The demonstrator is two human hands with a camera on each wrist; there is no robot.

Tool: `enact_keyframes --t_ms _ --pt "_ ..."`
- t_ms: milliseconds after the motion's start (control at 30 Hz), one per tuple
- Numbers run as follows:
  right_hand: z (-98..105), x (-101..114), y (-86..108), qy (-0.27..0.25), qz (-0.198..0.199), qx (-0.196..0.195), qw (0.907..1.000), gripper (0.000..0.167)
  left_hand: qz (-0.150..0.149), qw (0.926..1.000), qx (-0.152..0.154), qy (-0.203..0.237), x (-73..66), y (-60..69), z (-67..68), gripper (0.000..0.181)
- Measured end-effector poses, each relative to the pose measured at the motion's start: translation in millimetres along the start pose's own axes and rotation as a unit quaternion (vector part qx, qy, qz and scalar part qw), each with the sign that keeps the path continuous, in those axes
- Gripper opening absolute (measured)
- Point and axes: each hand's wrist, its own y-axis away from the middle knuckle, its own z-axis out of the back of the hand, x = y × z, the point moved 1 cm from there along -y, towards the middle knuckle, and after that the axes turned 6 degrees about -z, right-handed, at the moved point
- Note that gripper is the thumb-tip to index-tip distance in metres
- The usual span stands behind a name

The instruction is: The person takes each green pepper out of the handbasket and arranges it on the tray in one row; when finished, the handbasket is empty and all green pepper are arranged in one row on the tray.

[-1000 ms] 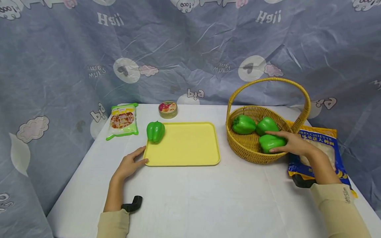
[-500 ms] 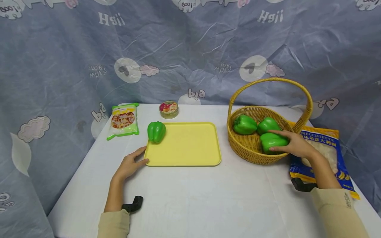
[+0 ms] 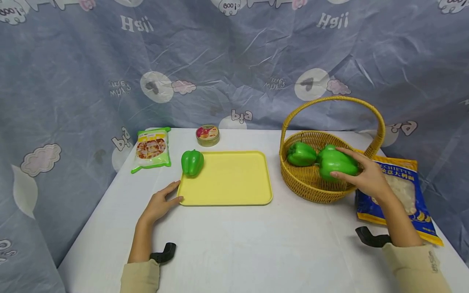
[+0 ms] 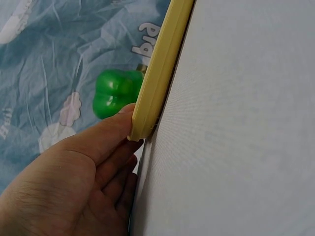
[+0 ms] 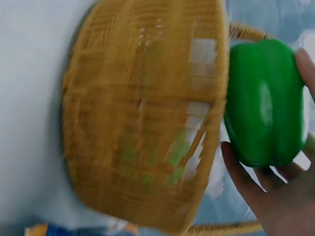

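Note:
My right hand (image 3: 368,179) grips a green bell pepper (image 3: 335,163) above the yellow wicker basket (image 3: 298,187), under its tall handle. In the right wrist view, the held bell pepper (image 5: 266,103) is beyond the basket rim, between thumb and fingers. Two more green bell peppers lie in the basket: one (image 3: 301,154) at the left, the other (image 3: 329,147) mostly hidden behind the held one. My left hand (image 3: 159,205) touches the left edge of a yellow tray (image 3: 231,179) near its front corner, fingers fairly straight. Another bell pepper (image 3: 192,162) stands at the tray's back-left corner.
A green-edged food packet (image 3: 151,148) lies at the back left, beside a round tin (image 3: 207,135). Right of the basket, a blue and yellow pasta bag (image 3: 399,195) lies partly under my right forearm. A grey patterned cloth (image 3: 234,73) hangs behind the white table (image 3: 256,248).
My right hand has lifted the front bell pepper from the basket floor and moved slightly back toward me. The left hand, tray and other peppers stay in place.

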Motion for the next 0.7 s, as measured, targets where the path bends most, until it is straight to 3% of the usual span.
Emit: enact_keyframes --t_ms 133,300,700 --pt "-12 29 4.1 -0.023 0.059 -0.068 0.9956 0.073 0.004 1.0000 -0.001 0.002 -0.7 -0.1 -0.2 0.069" --pt "-33 66 0.2 -0.059 0.101 -0.128 0.9849 0.074 0.008 1.0000 0.000 0.002 -0.5 0.5 0.2 0.070" --pt "-110 141 -25.2 -0.110 0.156 -0.162 0.9682 0.077 0.004 1.0000 0.000 0.007 -0.5 0.1 0.0 0.069"
